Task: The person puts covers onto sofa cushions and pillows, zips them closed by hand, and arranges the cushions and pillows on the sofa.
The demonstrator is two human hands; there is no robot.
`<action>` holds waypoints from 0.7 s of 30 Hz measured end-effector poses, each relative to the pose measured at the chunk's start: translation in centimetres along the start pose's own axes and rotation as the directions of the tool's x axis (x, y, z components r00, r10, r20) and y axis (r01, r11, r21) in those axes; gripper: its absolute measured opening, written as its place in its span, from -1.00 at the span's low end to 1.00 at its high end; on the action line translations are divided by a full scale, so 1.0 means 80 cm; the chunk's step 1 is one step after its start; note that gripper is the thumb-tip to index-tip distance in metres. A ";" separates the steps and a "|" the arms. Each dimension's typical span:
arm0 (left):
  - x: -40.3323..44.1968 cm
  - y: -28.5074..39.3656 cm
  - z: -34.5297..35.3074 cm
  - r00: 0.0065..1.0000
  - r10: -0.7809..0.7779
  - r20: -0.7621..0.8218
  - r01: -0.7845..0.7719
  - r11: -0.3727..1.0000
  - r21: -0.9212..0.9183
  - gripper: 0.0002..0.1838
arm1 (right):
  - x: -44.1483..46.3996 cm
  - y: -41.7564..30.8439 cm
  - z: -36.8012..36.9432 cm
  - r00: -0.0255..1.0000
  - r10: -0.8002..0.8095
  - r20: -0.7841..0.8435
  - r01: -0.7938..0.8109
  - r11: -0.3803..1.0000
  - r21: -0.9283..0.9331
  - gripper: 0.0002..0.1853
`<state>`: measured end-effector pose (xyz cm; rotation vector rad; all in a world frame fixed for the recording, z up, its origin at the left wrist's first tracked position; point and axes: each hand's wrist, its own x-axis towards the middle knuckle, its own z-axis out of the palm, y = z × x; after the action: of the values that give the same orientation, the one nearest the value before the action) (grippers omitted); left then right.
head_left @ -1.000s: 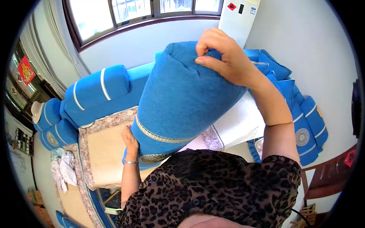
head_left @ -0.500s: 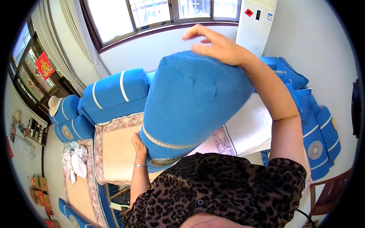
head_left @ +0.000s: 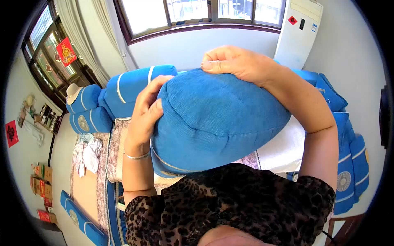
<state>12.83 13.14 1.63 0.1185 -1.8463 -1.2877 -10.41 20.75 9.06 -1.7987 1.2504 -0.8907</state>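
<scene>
A large blue cushion (head_left: 221, 106) stands in front of my chest, its seamed end facing up toward the camera. My left hand (head_left: 150, 108) is on its upper left side, fingers curved round the edge and thumb against the fabric. At the far top edge rests my right hand (head_left: 234, 63), fingers bent over the cloth, with the forearm passing along the cushion's right side. A pale trim band shows low on the cushion. Both hands press or grip the cushion; its lower part is hidden by my patterned top.
Behind is a blue sofa with bolsters (head_left: 135, 84). Crumpled clothes (head_left: 88, 153) lie on the left seat mat (head_left: 88, 197). Blue cushions (head_left: 347, 172) lean at the right. A white cabinet unit (head_left: 298, 35) stands by the window, boxes (head_left: 42, 184) at far left.
My left hand has moved from low on the cushion up to its upper left edge. My right hand has come back down onto the top. The cushion's end now tilts more toward the camera.
</scene>
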 end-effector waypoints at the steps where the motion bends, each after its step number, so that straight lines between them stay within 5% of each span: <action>1: 0.005 0.003 -0.001 1.000 -0.018 0.005 0.019 0.998 -0.059 -0.47 | 0.004 0.000 0.001 1.000 0.022 -0.021 -0.023 1.000 -0.013 -0.68; 9: 0.022 0.012 -0.019 0.989 -0.119 0.088 0.138 0.956 -0.258 -0.66 | 0.023 -0.008 0.008 0.985 0.122 -0.121 -0.141 0.977 -0.163 -0.66; 14: 0.021 0.030 -0.011 0.977 -0.212 -0.036 0.189 0.927 -0.323 -0.85 | 0.032 -0.012 0.012 0.999 -0.019 -0.046 0.006 0.961 -0.275 -0.67; 21: 0.022 -0.006 -0.048 0.928 -0.371 0.018 0.325 0.787 -0.524 -0.81 | 0.024 -0.008 -0.028 0.960 -0.277 -0.045 0.238 0.888 -0.394 -0.59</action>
<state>14.18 9.27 2.63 0.2272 -1.3767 -1.9725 -11.55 18.66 10.94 -2.3013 1.3393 -0.9371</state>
